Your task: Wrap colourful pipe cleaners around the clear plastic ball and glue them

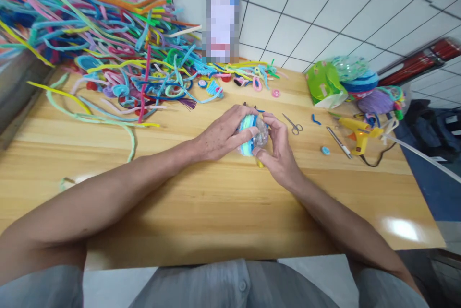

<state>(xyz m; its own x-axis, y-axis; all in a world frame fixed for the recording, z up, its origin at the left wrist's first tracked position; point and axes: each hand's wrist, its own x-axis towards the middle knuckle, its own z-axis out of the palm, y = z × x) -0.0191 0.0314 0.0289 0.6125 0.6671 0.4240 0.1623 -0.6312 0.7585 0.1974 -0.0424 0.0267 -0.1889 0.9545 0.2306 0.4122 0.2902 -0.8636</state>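
Between my hands, above the middle of the table, is a small rounded clear plastic container banded with blue and pale green pipe cleaners. My left hand curls over its left and upper side, the thumb lying across the bands. Around the bare, see-through right end close the thumb and fingers of my right hand. Something yellow shows just under it, and dark tips poke out beyond my left fingers; I cannot make out what either is. Small scissors lie to the right of my right hand.
A big heap of coloured pipe cleaners covers the back left. On the right are a yellow glue gun, a craft knife, a blue button-like piece, a green packet and wrapped bundles. A blurred phone-like screen stands behind.
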